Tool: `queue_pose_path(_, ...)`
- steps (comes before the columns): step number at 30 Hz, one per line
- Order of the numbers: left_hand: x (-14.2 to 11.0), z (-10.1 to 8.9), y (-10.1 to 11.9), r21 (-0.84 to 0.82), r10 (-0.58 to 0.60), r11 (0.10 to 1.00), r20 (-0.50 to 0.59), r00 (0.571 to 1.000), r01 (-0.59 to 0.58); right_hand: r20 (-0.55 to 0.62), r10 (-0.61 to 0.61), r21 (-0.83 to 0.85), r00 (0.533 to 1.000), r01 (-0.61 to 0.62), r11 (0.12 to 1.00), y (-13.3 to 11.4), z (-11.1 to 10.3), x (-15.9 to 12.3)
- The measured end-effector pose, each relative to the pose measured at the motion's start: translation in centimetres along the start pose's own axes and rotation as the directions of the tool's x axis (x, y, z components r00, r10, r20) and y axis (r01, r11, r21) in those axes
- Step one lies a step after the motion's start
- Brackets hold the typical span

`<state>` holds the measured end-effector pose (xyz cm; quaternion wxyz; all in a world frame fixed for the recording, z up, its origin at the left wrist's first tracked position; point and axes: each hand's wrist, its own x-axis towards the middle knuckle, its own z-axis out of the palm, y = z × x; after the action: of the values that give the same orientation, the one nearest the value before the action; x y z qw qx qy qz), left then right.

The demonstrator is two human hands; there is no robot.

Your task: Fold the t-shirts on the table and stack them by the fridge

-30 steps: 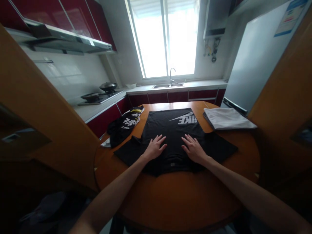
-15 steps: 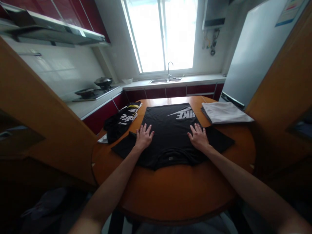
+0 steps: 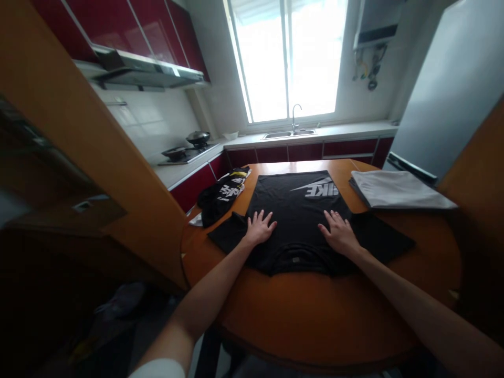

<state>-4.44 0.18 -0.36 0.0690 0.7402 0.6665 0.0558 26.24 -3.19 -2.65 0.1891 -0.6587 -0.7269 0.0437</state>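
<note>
A black T-shirt [image 3: 295,223] with a white NIKE print lies spread on the wooden table [image 3: 315,310], its collar toward me and its hem toward the window. My left hand [image 3: 260,229] rests flat on the left part of the shirt, fingers spread. On the right part, below the print, my right hand [image 3: 338,231] lies flat too, with its fingers stretched out. Both sleeves stick out sideways past my hands. Neither hand grips the cloth.
At the table's left edge is a heap of black clothing [image 3: 222,195] with white and yellow prints. A folded light-grey cloth stack [image 3: 399,190] lies at the right. Beyond the table are a sink [image 3: 289,134], a stove with pans [image 3: 198,138] and a fridge [image 3: 429,89].
The view has turned left, so everything sits further right in the picture. Both hands stay flat on the T-shirt; the right one has shifted slightly inward across it.
</note>
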Motion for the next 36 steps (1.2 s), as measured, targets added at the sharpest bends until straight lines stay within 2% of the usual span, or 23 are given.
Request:
queue_pose_path(3, -0.3, 0.1, 0.0, -0.022, 0.003, 1.000, 0.019, 1.000, -0.003, -0.075, -0.032, 0.035, 0.997, 0.035, 0.999, 0.3, 0.6, 0.0)
queue_pose_path(7, -0.4, 0.3, -0.1, -0.026, 0.005, 1.000, 0.027, 1.000, -0.004, -0.114, -0.096, 0.040, 0.989, 0.101, 0.994, 0.8, 1.8, 0.1)
queue_pose_path(14, -0.6, 0.5, -0.2, -0.040, 0.024, 0.999, 0.021, 1.000, -0.023, -0.011, -0.110, -0.010, 0.994, 0.110, 0.994, 2.0, 3.5, 0.3)
queue_pose_path(18, -0.6, 0.5, -0.3, -0.052, 0.025, 0.998, 0.026, 0.999, -0.023, -0.073, -0.125, 0.014, 0.990, 0.126, 0.992, 2.1, 3.7, 0.4)
queue_pose_path(24, -0.5, 0.6, -0.3, -0.051, 0.034, 0.998, 0.023, 0.999, -0.033, -0.055, -0.131, 0.029, 0.990, 0.132, 0.991, 2.1, 3.6, 0.5)
queue_pose_path(36, -0.5, 0.4, -0.1, -0.057, 0.027, 0.998, 0.004, 1.000, -0.026, -0.134, -0.172, 0.088, 0.976, 0.185, 0.979, 1.7, 3.3, 0.4)
